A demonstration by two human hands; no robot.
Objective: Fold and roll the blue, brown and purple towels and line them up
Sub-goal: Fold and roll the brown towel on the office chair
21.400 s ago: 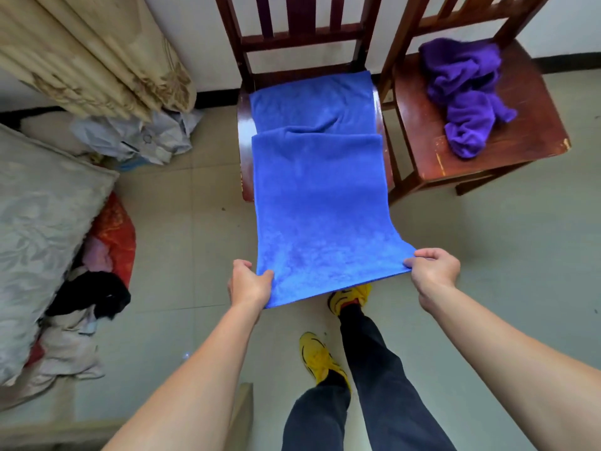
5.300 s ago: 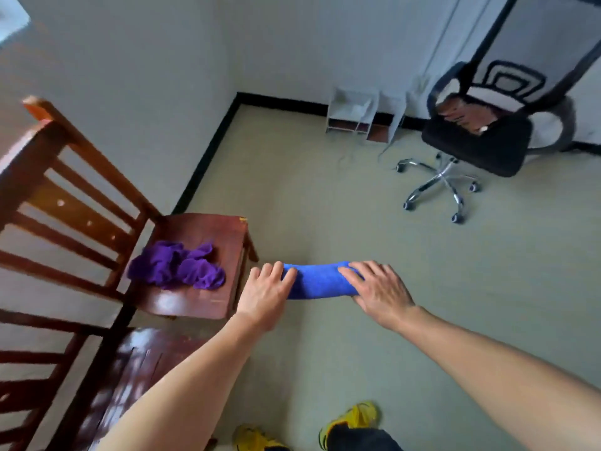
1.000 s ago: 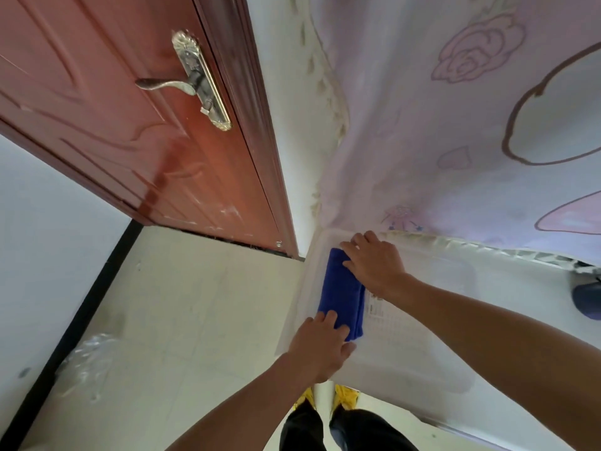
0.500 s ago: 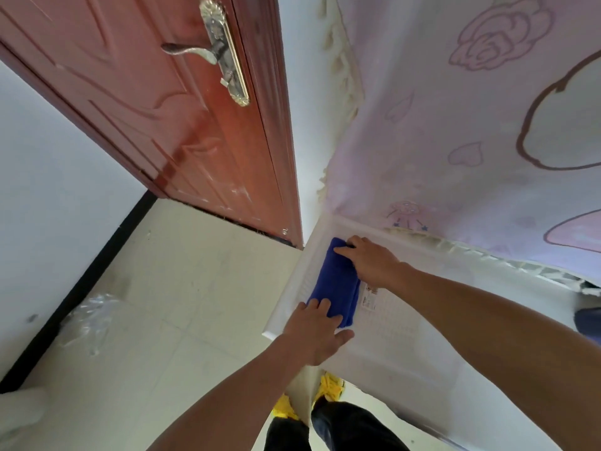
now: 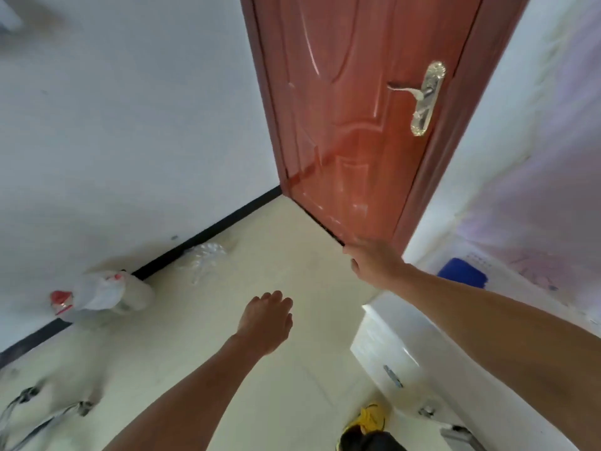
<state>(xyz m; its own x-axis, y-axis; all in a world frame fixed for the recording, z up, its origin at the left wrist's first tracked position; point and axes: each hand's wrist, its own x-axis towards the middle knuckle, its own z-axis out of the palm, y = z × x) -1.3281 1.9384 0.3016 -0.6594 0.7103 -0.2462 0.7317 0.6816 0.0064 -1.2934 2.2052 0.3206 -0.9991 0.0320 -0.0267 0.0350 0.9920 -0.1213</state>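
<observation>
The rolled blue towel (image 5: 461, 277) lies on top of the white box (image 5: 400, 336) at the right, partly hidden behind my right forearm. My right hand (image 5: 374, 260) hangs in the air left of it, near the bottom corner of the door, holding nothing, its fingers loosely bent. My left hand (image 5: 266, 320) hovers over the floor with relaxed fingers and is empty. The brown and purple towels are out of view.
A red-brown door (image 5: 344, 125) with a metal handle (image 5: 422, 96) stands ahead. Plastic bags (image 5: 104, 294) and crumpled clear wrap (image 5: 205, 258) lie along the black skirting at the left. Cream floor (image 5: 195, 336) spreads below. My yellow shoe (image 5: 370, 418) shows at the bottom.
Both hands have let go of the rolled blue towel, which stays on the white box. My head has turned left toward the door and floor, and both hands have swung left.
</observation>
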